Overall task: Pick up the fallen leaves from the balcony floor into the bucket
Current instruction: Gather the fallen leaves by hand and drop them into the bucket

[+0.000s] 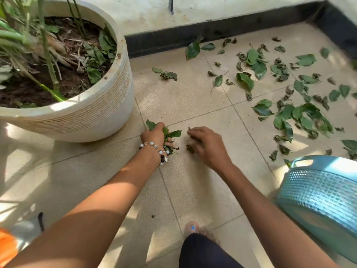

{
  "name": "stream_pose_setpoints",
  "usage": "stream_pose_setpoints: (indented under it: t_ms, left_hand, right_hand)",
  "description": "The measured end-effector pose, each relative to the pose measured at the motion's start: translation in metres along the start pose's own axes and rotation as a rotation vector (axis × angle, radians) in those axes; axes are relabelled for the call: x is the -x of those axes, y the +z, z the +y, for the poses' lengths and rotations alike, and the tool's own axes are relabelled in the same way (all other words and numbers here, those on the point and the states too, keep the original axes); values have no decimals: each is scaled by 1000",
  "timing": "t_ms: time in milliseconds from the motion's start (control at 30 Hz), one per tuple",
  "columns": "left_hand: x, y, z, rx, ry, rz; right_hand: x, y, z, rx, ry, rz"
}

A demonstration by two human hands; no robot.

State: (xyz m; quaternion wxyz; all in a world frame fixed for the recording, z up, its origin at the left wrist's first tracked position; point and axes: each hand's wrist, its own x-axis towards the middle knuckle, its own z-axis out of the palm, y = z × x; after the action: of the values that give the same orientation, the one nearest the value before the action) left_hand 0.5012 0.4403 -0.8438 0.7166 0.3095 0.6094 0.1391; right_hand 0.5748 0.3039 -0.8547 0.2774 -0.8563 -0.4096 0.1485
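leaves in hand: a bunch of green leaves (167, 135) at centre of the frame, clenched in the left hand (154, 137), fingers curled tight round them, low over the floor.
right hand: right hand (207, 143) just right of the bunch, palm down, fingers bent over a small curled leaf (189, 147) on the tile; cannot tell whether pinched or only touched.
leaves left on floor: many scattered leaves (286, 89) across the upper right and right of the frame, green and shrivelled, well apart from the hands; a few more near the dark skirting (212, 33) at top centre.
progress: judged early to midway; tiles near the hands mostly picked, large patch at right untouched, handful not yet dropped in.
bucket: blue bucket (320, 192) at lower right edge, seen from outside, tilted; inside hidden, contents unknown.
planter: big white pot (92, 113) at upper left, filled with soil, plant stems and some loose leaves on top.
floor: beige balcony tiles (193, 180), sunlit in patches.
other: beaded bracelet (154, 147) on the left wrist; bare toe and dark trouser knee at bottom centre.
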Motion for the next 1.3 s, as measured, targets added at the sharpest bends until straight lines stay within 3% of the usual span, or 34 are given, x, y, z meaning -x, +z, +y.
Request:
stream_pose_setpoints:
  t_ms: [133, 300, 367, 433, 500, 567, 633, 767, 833, 900, 1033, 1100, 1200, 1300]
  left_hand:
    - [4, -3, -4, -8, 20, 13]
    - [8, -5, -9, -20, 28, 17]
    - [9, -5, -10, -15, 24, 13]
    - [13, -4, -11, -17, 9, 5]
    - [17, -2, -14, -21, -18, -32]
    - [21, 2, -18, -35, -22, -78]
    - [26, 7, -21, -63, -17, -124]
    - [26, 13, -18, -65, 10, -85]
    - [23, 14, -14, 2, -29, -150]
    - [24, 15, -8, 64, -85, -212]
    - [20, 24, 8, -10, -122, -177]
    - [13, 30, 14, -51, -73, -135]
    - [0, 39, 21, -104, -14, -75]
    - [-15, 42, 31, -116, 27, -21]
  right_hand:
    - [29, 24, 8, 285, -158, -128]
    - [41, 11, 8, 169, -154, 124]
    - [32, -1, 7, -159, 120, 274]
    - [21, -16, 0, -781, 475, 309]
    - [11, -26, -12, -1265, 566, 313]
    - [5, -27, -26, -1427, 536, 294]
    - [3, -22, -43, -1352, 478, 251]
    - [9, -5, -60, -526, 199, 179]
    - [9, 0, -60, -319, 50, 95]
    - [5, -1, -57, -255, 7, -42]
    - [-13, -12, -45, -137, -42, -217]
    - [-27, -24, -44, -292, -28, -252]
    - [-54, -40, -42, -732, 123, -169]
    - [-98, -36, -27, -551, 210, 40]
